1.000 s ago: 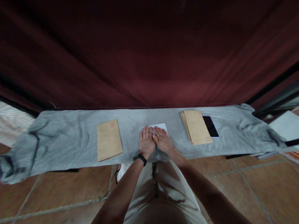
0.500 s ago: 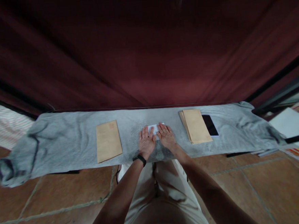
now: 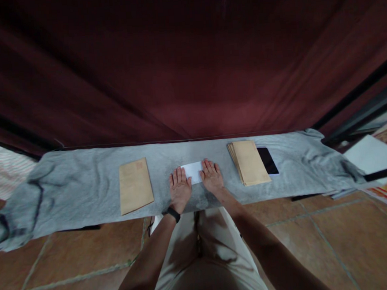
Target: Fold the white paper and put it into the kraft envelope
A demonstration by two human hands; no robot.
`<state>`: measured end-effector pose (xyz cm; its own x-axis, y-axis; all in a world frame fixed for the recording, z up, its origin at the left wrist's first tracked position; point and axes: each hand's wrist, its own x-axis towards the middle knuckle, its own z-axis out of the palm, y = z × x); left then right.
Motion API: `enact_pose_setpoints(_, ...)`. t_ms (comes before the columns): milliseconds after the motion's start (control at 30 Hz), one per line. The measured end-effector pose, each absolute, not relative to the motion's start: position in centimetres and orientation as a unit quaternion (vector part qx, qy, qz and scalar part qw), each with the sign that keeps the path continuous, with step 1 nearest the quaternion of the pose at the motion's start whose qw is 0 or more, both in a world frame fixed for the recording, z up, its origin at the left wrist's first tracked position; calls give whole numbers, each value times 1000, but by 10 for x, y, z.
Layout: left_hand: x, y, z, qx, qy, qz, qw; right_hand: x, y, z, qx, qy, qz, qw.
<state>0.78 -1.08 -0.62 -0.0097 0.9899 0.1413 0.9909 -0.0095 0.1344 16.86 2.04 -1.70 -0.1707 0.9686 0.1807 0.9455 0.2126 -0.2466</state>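
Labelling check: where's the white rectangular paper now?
Head view: the white paper lies near the middle of the grey cloth, between the left hand and right hand, left of the stacked brown paper envelopes.

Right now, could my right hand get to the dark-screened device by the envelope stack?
Probably yes: the stack of brown envelopes lies between your right hand and the dark-screened device, but it lies flat, and much of the device looks uncovered.
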Motion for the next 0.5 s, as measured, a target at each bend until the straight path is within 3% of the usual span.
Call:
enact_pose_setpoints(133,21,-14,-1,-716,-686,-129,12,168,20,-15,-631,-760,47,147)
enact_pose_setpoints(333,54,-14,1,-784,-609,-105,-62,172,18,-13,-617,-776,49,122)
enact_pose_setpoints(500,42,-18,-3,-785,-610,-102,-46,171,18,-11,-620,-773,57,121)
